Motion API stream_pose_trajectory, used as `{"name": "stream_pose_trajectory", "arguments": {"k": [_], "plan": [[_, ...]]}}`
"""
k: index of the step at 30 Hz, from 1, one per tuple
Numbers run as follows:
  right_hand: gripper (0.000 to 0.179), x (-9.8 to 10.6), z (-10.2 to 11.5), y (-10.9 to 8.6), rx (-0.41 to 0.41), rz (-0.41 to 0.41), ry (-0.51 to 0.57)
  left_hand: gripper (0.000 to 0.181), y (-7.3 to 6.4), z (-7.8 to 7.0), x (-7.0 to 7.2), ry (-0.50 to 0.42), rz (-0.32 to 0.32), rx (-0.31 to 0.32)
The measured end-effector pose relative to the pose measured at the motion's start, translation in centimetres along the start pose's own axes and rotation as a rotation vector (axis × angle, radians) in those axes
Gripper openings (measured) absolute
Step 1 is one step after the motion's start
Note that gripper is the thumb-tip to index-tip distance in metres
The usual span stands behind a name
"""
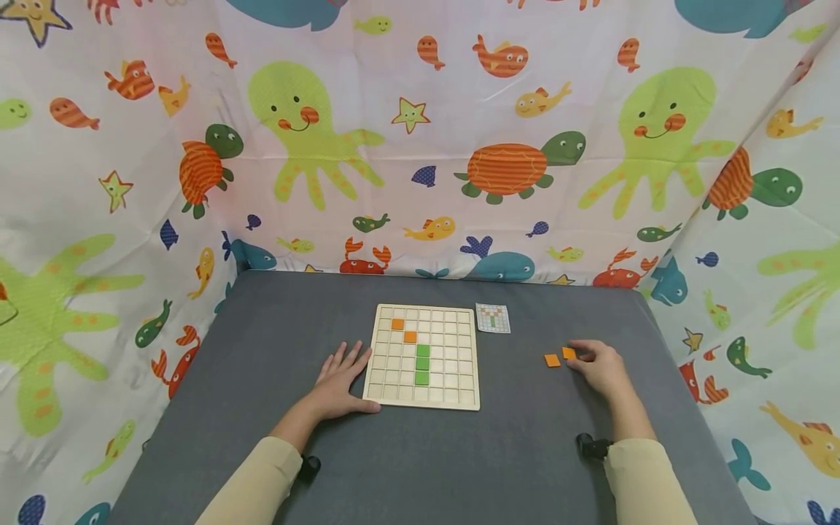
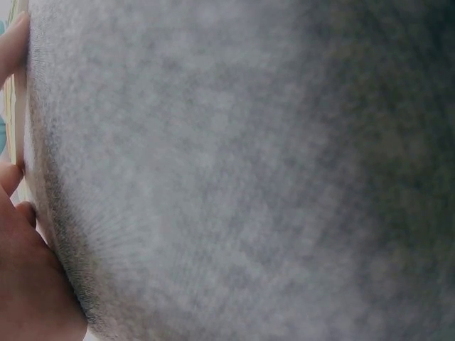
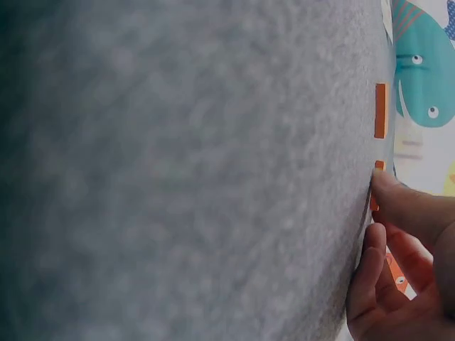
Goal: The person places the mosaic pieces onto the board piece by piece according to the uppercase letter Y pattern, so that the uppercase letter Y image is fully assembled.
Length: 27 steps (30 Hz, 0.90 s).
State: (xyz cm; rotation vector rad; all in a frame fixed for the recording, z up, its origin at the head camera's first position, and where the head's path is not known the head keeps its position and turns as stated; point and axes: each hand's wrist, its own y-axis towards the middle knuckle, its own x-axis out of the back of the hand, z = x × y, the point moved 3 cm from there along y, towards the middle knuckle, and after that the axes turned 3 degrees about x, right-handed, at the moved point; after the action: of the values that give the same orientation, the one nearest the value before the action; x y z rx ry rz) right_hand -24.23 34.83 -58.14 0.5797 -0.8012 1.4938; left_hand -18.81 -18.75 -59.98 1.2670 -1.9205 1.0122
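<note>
A pale wooden grid board (image 1: 389,372) lies flat on the grey table. My left hand (image 1: 336,390) rests along its left edge, fingers spread and thumb at the lower left corner. On the board, two orange tiles (image 1: 410,337) step diagonally down to a column of green tiles (image 1: 423,351). Off to the right, my right hand (image 1: 602,368) pinches an orange square tile (image 1: 569,354) between thumb and fingers, low over the table. Another orange tile (image 1: 552,360) lies just left of it. The right wrist view shows the thumb (image 3: 405,202) covering part of the pinched tile.
A small card (image 1: 492,319) printed with a coloured grid pattern lies beside the board's upper right corner. The grey table (image 1: 512,452) ends at a curtain (image 1: 420,240) with sea animals, which encloses the back and both sides.
</note>
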Motion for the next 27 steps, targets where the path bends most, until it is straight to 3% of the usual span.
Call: {"name": "stream_pose_trajectory", "arguments": {"k": [10, 18, 27], "plan": [[0.035, -0.2, 0.2, 0.3, 0.021, -0.008, -0.066, 0.122, -0.1, 0.0, 0.0, -0.003, -0.001, -0.004], [0.037, -0.1, 0.5, 0.3, -0.023, 0.033, -0.059, 0.123, -0.1, 0.0, 0.1, -0.002, -0.005, -0.009], [0.040, 0.0, 1.2, -0.1, -0.033, 0.017, -0.053, 0.123, -0.2, -0.1, 0.2, 0.000, 0.005, 0.000]]}}
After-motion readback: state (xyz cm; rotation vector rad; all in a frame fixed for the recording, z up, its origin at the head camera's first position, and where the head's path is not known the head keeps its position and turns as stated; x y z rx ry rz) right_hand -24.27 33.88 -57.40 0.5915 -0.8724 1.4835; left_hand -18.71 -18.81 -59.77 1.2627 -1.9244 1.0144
